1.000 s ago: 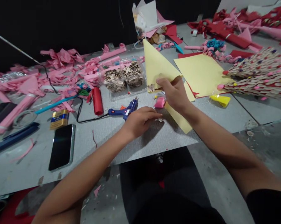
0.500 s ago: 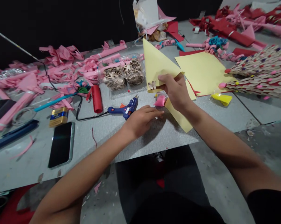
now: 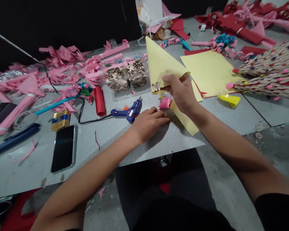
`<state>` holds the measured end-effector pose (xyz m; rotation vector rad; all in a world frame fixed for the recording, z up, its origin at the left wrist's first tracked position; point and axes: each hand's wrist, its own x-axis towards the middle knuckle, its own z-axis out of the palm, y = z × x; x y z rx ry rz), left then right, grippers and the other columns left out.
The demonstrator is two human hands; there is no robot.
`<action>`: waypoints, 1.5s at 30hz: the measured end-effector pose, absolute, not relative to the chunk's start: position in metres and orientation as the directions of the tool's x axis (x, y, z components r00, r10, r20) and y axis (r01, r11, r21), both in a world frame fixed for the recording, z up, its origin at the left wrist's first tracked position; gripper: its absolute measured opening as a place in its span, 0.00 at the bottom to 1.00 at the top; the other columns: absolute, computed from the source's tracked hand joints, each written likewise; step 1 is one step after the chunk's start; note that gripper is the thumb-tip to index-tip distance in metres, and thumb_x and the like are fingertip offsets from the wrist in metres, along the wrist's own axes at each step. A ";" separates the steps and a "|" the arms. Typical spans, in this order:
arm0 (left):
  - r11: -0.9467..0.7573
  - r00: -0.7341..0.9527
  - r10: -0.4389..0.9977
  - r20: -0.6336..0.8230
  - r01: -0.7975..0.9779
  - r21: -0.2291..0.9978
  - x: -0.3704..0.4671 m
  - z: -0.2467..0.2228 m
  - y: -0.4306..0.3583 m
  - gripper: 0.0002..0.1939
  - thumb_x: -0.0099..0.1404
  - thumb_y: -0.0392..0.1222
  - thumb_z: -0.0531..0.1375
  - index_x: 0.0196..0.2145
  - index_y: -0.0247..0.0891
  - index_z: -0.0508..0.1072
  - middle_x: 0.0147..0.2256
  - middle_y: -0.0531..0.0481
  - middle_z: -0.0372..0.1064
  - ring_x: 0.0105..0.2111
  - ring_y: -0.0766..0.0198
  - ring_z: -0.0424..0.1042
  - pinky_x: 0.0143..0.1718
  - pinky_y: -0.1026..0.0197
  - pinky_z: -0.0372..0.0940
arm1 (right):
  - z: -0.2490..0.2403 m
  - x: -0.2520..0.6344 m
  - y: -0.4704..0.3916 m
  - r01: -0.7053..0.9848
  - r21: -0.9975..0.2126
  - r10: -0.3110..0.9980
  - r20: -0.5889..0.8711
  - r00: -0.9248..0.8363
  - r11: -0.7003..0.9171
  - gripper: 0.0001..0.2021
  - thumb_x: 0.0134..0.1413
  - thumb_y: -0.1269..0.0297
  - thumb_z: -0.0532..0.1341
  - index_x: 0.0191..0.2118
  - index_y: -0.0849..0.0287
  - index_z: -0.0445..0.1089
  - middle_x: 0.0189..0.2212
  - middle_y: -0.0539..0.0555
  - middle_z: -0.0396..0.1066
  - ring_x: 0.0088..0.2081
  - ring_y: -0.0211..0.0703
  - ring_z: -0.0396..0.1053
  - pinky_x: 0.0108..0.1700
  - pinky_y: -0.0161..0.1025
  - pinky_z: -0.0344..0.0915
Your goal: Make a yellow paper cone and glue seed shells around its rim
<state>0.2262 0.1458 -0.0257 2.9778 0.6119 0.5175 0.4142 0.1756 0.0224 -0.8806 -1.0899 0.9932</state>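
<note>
So the right hand (image 3: 183, 94) has the pale yellow paper cone (image 3: 163, 62) pinched at its wide end, shell-like bits by the fingertips. Left hand (image 3: 150, 123) is curled low beside it; can't tell if it's pinching anything. Just past the left hand: blue plastic glue gun (image 3: 128, 112).

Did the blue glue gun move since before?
No, the blue glue gun hasn't moved. It still lies just right of the red roll, with about the same gap between them.
</note>
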 end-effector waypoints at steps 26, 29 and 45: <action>-0.400 0.142 0.904 0.403 -0.054 0.915 0.206 0.033 0.135 0.11 0.65 0.45 0.80 0.37 0.39 0.84 0.31 0.50 0.82 0.29 0.65 0.81 0.28 0.65 0.76 | 0.023 0.403 0.149 -0.302 -0.934 0.981 0.193 0.018 0.189 0.11 0.49 0.56 0.73 0.39 0.44 0.75 0.36 0.52 0.80 0.44 0.58 0.82 0.46 0.55 0.84; -0.407 0.153 0.899 0.410 -0.048 0.912 0.206 0.034 0.135 0.12 0.66 0.44 0.80 0.35 0.38 0.83 0.30 0.50 0.81 0.28 0.66 0.79 0.27 0.66 0.74 | 0.024 0.401 0.147 -0.277 -0.943 0.983 0.184 0.028 0.184 0.15 0.47 0.54 0.74 0.42 0.43 0.76 0.36 0.52 0.79 0.44 0.59 0.82 0.45 0.55 0.84; -0.454 0.159 0.878 0.452 -0.021 0.891 0.204 0.034 0.138 0.18 0.64 0.49 0.81 0.33 0.39 0.77 0.26 0.56 0.71 0.23 0.71 0.67 0.22 0.67 0.62 | 0.023 0.400 0.144 -0.375 -0.912 0.985 0.170 0.028 0.168 0.18 0.47 0.61 0.75 0.45 0.43 0.77 0.34 0.47 0.79 0.38 0.52 0.81 0.44 0.50 0.82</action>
